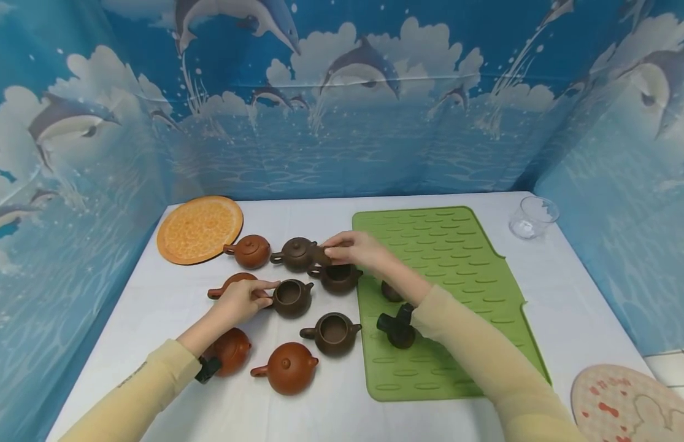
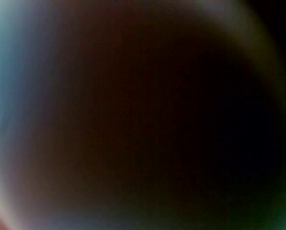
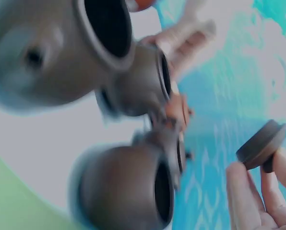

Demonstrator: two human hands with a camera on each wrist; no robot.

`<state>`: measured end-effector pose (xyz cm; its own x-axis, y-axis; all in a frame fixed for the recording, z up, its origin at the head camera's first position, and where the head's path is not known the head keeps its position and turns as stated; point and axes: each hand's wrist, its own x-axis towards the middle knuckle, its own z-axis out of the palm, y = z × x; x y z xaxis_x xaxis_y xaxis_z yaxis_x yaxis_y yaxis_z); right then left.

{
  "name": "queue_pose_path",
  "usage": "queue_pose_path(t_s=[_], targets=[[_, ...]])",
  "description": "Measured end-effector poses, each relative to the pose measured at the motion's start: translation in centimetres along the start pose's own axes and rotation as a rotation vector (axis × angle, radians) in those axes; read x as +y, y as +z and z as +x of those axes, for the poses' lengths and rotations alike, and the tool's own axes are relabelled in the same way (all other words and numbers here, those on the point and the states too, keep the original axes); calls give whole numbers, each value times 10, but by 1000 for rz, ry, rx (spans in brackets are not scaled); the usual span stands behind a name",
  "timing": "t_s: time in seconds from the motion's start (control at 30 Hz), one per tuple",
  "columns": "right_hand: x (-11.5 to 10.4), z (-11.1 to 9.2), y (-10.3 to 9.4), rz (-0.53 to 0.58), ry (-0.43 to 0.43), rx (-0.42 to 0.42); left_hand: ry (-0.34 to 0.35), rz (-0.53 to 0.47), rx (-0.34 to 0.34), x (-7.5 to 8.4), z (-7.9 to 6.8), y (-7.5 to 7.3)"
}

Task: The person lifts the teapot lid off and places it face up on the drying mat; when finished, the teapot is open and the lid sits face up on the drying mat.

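My right hand [image 1: 357, 250] pinches a small dark brown teapot lid [image 3: 262, 143] by its knob, above the back row of teapots. Below it stands an uncovered dark teapot [image 1: 338, 281], and just left is a dark teapot with its lid on [image 1: 297, 253]. My left hand [image 1: 243, 301] pinches the handle side of another uncovered dark teapot [image 1: 292, 299]. A third uncovered dark teapot [image 1: 334, 336] stands nearer the front. The left wrist view is almost wholly dark and blurred.
Several lidded reddish teapots [image 1: 290, 369] stand at the left and front. A green mat [image 1: 446, 380] lies under my right forearm, with dark round pieces [image 1: 391, 292] on it. An orange round mat [image 1: 200, 230], a clear glass [image 1: 532, 218] and a pink mat [image 1: 623, 405] lie around the edges.
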<state>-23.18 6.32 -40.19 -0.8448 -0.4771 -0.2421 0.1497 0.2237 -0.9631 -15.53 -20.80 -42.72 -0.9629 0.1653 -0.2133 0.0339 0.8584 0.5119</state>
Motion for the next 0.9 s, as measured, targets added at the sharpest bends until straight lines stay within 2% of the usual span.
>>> queue_pose_path(t_s=[0.13, 0.27, 0.43, 0.57, 0.67, 0.8, 0.9], targets=[[11, -9, -43, 252, 61, -12, 4, 0, -3, -1, 1, 0], [29, -16, -75, 425, 73, -26, -17, -4, -18, -1, 1, -1], [49, -22, -94, 580, 74, -30, -16, -13, -16, 0, 1, -1], [59, -22, -102, 667, 105, 15, -13, -14, -10, 0, 1, -1], [64, -20, -106, 593, 132, 56, -18, -13, -10, 0, 0, 0], [69, -18, -107, 309, 157, 86, -23, -12, -10, 1, -1, 0], [72, -16, -107, 143, 187, 123, -26, -12, -10, 2, -1, 0]])
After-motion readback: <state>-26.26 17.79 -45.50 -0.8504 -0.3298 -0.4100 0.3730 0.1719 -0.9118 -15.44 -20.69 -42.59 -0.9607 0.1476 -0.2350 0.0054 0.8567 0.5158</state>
